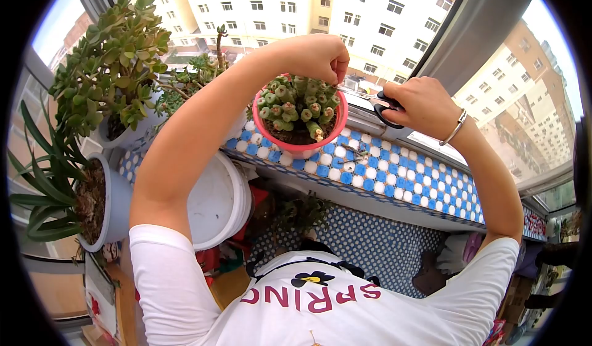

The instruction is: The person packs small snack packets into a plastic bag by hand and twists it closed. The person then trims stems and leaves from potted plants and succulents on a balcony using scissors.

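Centrally, in the upper middle of the frame, a pink pot (301,149) holds a clustered succulent (295,102) with thick green stems, several tipped in red. The left hand (324,56), its arm crossing from the lower left, is bent over the plant's upper right, just beside the pot's rim; its fingers are curled together and point downward, though whether they pinch anything cannot be told. To the right of the pot, the right hand (425,104) has its fingers closed around the black handles of a pair of scissors (380,108), whose blades point left toward the rim; the gap between the blades is too small to judge. A silver bracelet (454,128) encircles the right wrist. The pot stands on a blue-and-white tiled ledge (394,176), on which thin twigs (354,154) lie just right of the pot. At upper left is a broad-leaved plant (111,50); below it, at the left edge, a strap-leaved plant (46,192) grows in a pale pot (117,204). A white round container (213,207) lies left of centre, partly behind the left arm. Pale buildings (271,4) fill the window along the top.
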A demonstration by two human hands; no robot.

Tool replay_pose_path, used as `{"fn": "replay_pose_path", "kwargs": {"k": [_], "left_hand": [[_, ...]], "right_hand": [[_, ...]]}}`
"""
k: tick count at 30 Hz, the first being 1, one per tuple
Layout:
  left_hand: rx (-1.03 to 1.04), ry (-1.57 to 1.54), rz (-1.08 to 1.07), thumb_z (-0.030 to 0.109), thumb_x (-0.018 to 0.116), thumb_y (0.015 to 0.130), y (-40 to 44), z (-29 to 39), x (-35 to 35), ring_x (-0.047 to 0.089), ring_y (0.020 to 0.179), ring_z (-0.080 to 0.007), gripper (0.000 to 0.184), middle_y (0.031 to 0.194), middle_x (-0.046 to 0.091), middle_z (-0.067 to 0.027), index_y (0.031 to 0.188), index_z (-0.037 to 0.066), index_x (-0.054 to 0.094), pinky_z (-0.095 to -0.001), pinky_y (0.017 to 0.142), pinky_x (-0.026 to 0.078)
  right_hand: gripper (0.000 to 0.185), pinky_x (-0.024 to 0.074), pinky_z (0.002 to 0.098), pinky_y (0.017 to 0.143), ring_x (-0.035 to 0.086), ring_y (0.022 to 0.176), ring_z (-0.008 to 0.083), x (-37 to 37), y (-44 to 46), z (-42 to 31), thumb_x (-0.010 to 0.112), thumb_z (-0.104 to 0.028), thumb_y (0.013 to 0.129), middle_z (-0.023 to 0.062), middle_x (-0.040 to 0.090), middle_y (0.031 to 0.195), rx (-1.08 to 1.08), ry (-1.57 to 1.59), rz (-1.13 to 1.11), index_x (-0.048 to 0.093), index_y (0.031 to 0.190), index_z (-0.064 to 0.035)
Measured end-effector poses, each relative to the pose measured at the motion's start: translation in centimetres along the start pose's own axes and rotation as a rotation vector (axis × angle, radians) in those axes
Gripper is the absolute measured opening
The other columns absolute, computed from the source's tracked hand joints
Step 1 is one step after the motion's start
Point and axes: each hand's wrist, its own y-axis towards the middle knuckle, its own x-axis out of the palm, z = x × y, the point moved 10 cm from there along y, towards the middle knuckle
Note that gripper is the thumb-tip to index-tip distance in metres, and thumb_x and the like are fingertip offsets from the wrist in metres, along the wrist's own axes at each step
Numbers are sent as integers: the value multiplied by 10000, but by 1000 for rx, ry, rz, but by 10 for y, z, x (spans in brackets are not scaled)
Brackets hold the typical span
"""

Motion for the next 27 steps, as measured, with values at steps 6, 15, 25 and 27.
{"fn": "replay_pose_path", "kwargs": {"k": [6,15,25,27], "left_hand": [[-30,3,5,48,639,738,-1,2,-1,622,686,-159,101,739,663,-83,817,-4,673,-306,624,495],[388,292,741,50,620,782,-41,111,-44,655,700,-249,32,713,649,-100,786,27,642,-334,623,511],[47,297,452,38,672,661,2,38,220,632,865,-266,130,919,598,-132,781,14,629,-357,656,532],[84,402,536,61,680,652,-7,47,219,592,954,-246,165,971,592,-117,808,17,650,-352,718,513]], "right_hand": [[184,493,394,643,630,670,287,-3,2,0,671,-258,824,112,632,681,-6,-38,-5,618,858,-85],[160,432,382,581,570,623,305,-17,-62,38,636,-149,834,140,593,671,219,239,238,540,828,-22],[175,434,371,585,570,606,317,115,-156,44,675,-132,770,141,577,663,514,548,267,575,863,-23],[188,436,369,608,569,639,308,118,-155,34,666,-106,780,139,598,719,501,587,266,572,921,-25]]}}
